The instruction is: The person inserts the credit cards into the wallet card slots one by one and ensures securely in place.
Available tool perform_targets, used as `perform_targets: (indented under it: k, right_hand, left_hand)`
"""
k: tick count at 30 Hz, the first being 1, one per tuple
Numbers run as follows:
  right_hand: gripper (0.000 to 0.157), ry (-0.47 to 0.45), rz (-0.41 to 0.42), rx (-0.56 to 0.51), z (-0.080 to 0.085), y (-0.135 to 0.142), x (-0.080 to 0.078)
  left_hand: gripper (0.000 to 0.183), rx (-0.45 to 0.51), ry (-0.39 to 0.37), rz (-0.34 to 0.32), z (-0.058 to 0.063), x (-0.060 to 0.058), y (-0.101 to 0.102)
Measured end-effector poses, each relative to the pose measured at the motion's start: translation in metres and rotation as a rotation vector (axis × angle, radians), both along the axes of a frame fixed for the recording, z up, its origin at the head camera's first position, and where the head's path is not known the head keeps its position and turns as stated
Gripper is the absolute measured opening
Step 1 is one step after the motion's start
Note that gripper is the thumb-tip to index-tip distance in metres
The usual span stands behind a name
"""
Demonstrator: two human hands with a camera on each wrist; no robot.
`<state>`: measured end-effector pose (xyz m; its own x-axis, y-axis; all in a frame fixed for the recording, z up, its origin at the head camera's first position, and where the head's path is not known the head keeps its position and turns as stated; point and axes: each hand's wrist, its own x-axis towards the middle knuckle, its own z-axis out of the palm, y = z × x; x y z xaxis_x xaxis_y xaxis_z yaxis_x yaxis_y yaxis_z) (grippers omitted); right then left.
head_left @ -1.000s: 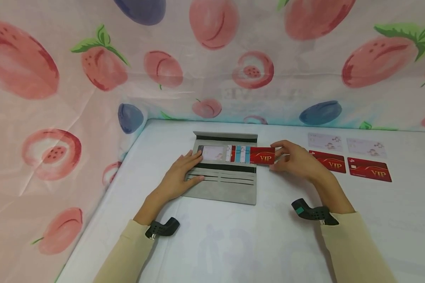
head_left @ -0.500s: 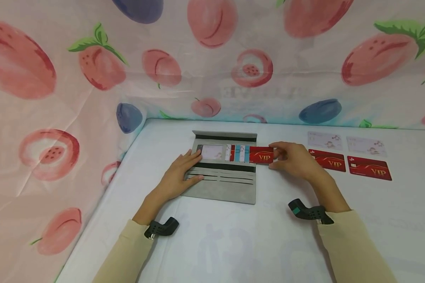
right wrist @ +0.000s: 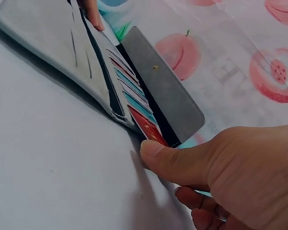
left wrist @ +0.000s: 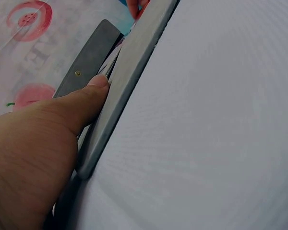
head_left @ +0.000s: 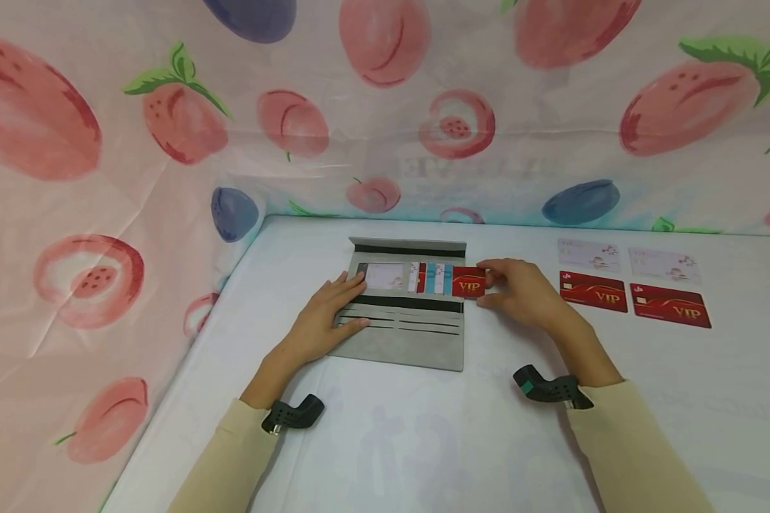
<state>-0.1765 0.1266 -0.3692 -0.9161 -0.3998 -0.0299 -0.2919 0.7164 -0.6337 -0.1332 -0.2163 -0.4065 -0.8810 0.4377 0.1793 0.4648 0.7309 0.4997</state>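
A grey wallet [head_left: 398, 349] lies unfolded on the white table, its snap flap [right wrist: 165, 81] raised at the far side. My left hand [head_left: 324, 317] rests on its left part with the fingers spread and straight. Between the thumb and fingers of my right hand [head_left: 527, 293] is the right end of a red VIP card [head_left: 467, 281]. That card reaches into the wallet's card row and sticks out past its right edge. Blue, white and red cards [right wrist: 129, 88] overlap in the slots beside it. A pale card [head_left: 385, 276] shows in the window pocket.
Right of the wallet, two red VIP cards [head_left: 593, 291] lie flat in a row, with two pale VIP cards [head_left: 588, 255] behind them. A fruit-patterned cloth [head_left: 372, 142] hangs at the back and left of the table.
My right hand has moved left, and the red VIP card has slid further into the wallet, with less of it sticking out. The left hand has stayed on the wallet.
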Motion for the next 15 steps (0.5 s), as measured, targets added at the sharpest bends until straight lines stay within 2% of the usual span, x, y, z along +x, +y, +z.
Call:
perform_targets:
  k: [15]
  right_hand:
    - [0.061, -0.04, -0.034, 0.017, -0.001, -0.011, 0.002]
  left_hand:
    - [0.065, -0.001, -0.003, 0.003, 0.001, 0.0, 0.001]
